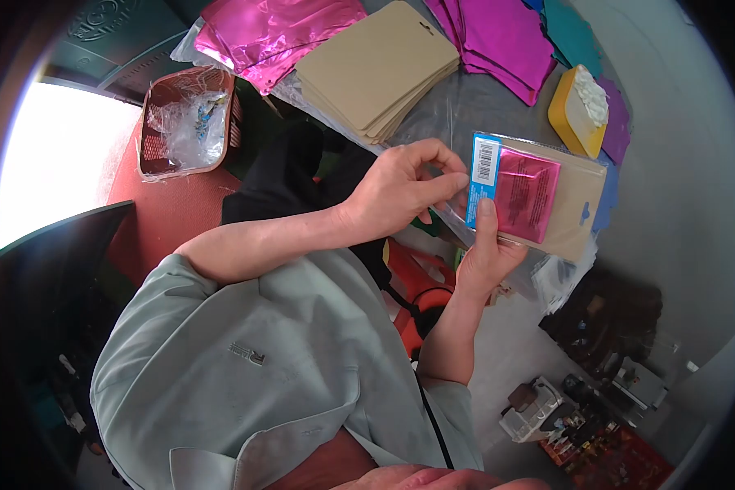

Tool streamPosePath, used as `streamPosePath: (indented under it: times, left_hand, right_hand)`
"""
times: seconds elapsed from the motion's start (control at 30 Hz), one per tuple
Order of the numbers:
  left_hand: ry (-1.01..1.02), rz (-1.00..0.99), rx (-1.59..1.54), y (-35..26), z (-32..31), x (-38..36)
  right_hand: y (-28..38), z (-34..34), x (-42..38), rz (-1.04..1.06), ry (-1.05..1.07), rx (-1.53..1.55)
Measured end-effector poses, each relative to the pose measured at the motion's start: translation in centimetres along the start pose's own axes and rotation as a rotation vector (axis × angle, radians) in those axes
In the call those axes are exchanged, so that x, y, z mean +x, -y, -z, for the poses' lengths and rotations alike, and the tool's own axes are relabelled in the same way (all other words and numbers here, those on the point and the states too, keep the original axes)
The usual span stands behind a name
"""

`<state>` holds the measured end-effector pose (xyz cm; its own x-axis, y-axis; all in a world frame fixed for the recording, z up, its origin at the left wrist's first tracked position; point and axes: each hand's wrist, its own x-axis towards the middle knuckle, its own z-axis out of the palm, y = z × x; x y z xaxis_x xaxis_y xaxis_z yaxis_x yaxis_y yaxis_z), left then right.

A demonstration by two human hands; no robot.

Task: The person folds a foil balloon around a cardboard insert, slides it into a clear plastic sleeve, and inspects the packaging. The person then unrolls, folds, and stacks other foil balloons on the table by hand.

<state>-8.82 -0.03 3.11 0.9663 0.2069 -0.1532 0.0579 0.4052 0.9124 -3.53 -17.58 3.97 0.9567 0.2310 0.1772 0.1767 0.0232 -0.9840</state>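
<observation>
My right hand (492, 255) grips a clear plastic package (576, 216), thumb on its front face. Inside the package lie a tan card with a hang hole, a shiny pink packet (528, 196) with small print, and a blue strip with a white barcode label (486, 162). My left hand (404, 186) is closed, thumb and fingertips together at the package's barcode end. What those fingertips pinch, if anything, is too small to make out. Beyond my left hand lies a stack of tan cards (376, 69), the top one with a hang hole.
Shiny pink packets (273, 33) and flat magenta sheets (506, 45) lie at the table's far side. A yellow container (576, 122) with white, lumpy contents stands to the right. A brown basket (149, 135) holding crumpled clear plastic sits at left. Clear bags (559, 278) hang near the right edge.
</observation>
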Motion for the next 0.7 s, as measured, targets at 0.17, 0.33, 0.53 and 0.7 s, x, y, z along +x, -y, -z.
streamPosePath:
  times: [0.17,0.33,0.53,0.7]
  left_hand:
    - [0.025,0.071,-0.019,-0.4,0.1,0.1]
    - [0.007,0.101,-0.007,-0.5,0.2,0.2]
    - [0.007,0.077,0.013,-0.7,0.1,0.6]
    - [0.032,0.056,0.083,-0.4,-0.3,1.2]
  right_hand:
    - [-0.3,0.1,-0.4,0.065,-0.003,-0.065]
    - [-0.3,-0.3,-0.7,0.158,0.028,-0.137]
    - [-0.8,-0.2,-0.8,0.337,0.035,-0.302]
    - [-1.1,-0.8,-0.7,0.421,-0.035,-0.297]
